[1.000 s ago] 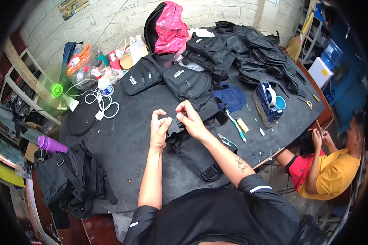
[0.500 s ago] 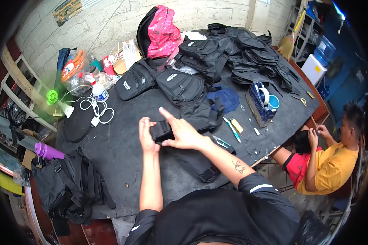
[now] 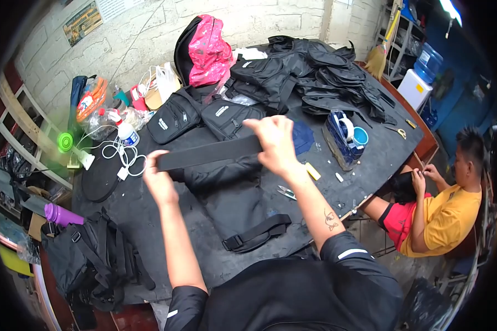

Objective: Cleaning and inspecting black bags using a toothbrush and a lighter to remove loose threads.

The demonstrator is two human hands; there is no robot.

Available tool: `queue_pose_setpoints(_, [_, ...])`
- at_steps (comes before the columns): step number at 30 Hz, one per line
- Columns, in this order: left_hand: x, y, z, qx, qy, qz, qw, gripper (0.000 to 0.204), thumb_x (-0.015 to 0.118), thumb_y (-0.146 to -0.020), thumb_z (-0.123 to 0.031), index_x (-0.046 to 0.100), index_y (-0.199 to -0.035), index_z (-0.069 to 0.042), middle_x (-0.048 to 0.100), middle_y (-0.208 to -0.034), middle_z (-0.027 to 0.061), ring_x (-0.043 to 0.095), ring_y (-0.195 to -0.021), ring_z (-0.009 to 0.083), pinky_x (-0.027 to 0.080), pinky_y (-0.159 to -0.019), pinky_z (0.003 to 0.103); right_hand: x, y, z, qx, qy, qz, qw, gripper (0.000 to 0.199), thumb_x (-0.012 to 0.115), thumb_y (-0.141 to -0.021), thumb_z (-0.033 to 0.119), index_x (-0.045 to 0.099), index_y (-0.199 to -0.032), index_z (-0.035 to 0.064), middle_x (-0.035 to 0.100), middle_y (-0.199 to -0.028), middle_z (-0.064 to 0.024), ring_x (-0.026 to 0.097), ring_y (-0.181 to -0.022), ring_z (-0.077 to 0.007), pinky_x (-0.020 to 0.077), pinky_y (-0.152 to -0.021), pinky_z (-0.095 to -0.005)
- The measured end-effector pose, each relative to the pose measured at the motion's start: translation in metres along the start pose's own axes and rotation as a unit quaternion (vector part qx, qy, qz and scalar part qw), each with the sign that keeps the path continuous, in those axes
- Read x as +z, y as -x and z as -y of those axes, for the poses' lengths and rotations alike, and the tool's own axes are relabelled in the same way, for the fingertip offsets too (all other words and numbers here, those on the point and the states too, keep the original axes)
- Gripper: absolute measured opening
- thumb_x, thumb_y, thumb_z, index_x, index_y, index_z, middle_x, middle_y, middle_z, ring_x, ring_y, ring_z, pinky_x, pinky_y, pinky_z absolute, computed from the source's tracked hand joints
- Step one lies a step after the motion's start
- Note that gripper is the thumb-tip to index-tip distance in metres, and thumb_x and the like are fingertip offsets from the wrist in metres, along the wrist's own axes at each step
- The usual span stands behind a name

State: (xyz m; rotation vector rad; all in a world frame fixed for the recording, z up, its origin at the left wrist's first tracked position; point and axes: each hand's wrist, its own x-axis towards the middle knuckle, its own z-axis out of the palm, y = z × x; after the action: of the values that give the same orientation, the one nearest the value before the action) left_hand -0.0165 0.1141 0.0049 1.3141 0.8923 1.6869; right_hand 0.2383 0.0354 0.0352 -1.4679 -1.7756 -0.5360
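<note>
A wide black strap (image 3: 210, 154) runs taut between my two hands. Its left end is gripped by my left hand (image 3: 161, 182), and my right hand (image 3: 277, 144) pinches the other end. Just below the strap lies a black bag (image 3: 229, 196) on the dark table (image 3: 149, 243), with a buckle and webbing belt (image 3: 257, 234) at its near side. The strap hides part of the bag, so I cannot tell whether they are joined. Beyond my hands are two small black zippered bags, one on the left (image 3: 174, 117) and one by my right hand (image 3: 226, 117).
A pink backpack (image 3: 210, 52) and a pile of black bags (image 3: 337, 77) fill the back. Thread snips (image 3: 286, 192), a yellow cutter (image 3: 312, 171) and a tape holder (image 3: 339, 140) lie rightward. Black bags (image 3: 94, 259) hang at left. A person (image 3: 444, 215) sits at right.
My hands have moved apart, drawing the compact black bundle out into a long strap. The black bag beneath now shows more fully, and the view has shifted slightly.
</note>
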Motion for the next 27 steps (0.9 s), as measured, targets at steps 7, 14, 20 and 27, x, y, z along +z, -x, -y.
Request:
queue_pose_setpoints(7, [-0.097, -0.003, 0.072, -0.119, 0.427, -0.016, 0.896, 0.026, 0.049, -0.086, 0.002, 0.053, -0.112, 0.003, 0.057, -0.111, 0.0155, 0.052, -0.111, 0.0303, 0.039, -0.102, 0.044, 0.043, 0.051, -0.040, 0.357, -0.221, -0.271, 0.866, 0.053, 0.073, -0.063, 0.006, 0.050, -0.111, 0.0055, 0.050, -0.087, -0.0044, 0.050, -0.079, -0.0144, 0.0435, -0.072, -0.0286])
queue_pose_setpoints(14, [-0.122, 0.017, 0.108, -0.227, 0.650, -0.214, 0.693, 0.028, 0.034, -0.089, 0.004, 0.050, -0.108, 0.015, 0.052, -0.119, 0.0243, 0.046, -0.118, 0.0344, 0.026, -0.110, 0.050, 0.073, 0.071, -0.026, 0.436, -0.534, -0.216, 0.691, 0.054, 0.059, -0.067, -0.011, 0.038, -0.114, 0.0043, 0.058, -0.072, -0.0043, 0.056, -0.066, -0.0110, 0.0455, -0.065, -0.0232])
queue_pose_setpoints(20, [-0.139, 0.023, 0.121, -0.259, 0.605, -0.281, 0.698, 0.031, 0.034, -0.087, 0.004, 0.047, -0.113, 0.016, 0.048, -0.122, 0.0272, 0.048, -0.116, 0.0365, 0.029, -0.109, 0.050, 0.073, 0.072, -0.019, 0.419, -0.501, -0.168, 0.739, 0.055, 0.065, -0.068, -0.008, 0.038, -0.115, 0.0025, 0.060, -0.076, -0.0068, 0.058, -0.070, -0.0112, 0.0478, -0.067, -0.0237])
queue_pose_setpoints(27, [-0.135, 0.015, 0.110, -0.237, 0.672, -0.273, 0.646, 0.030, 0.030, -0.090, 0.002, 0.047, -0.112, 0.015, 0.052, -0.118, 0.0241, 0.049, -0.114, 0.0356, 0.030, -0.107, 0.053, 0.064, 0.064, -0.014, 0.431, -0.515, -0.154, 0.725, 0.052, 0.061, -0.067, -0.010, 0.039, -0.112, 0.0030, 0.059, -0.073, -0.0060, 0.055, -0.055, -0.0101, 0.0468, -0.051, -0.0214])
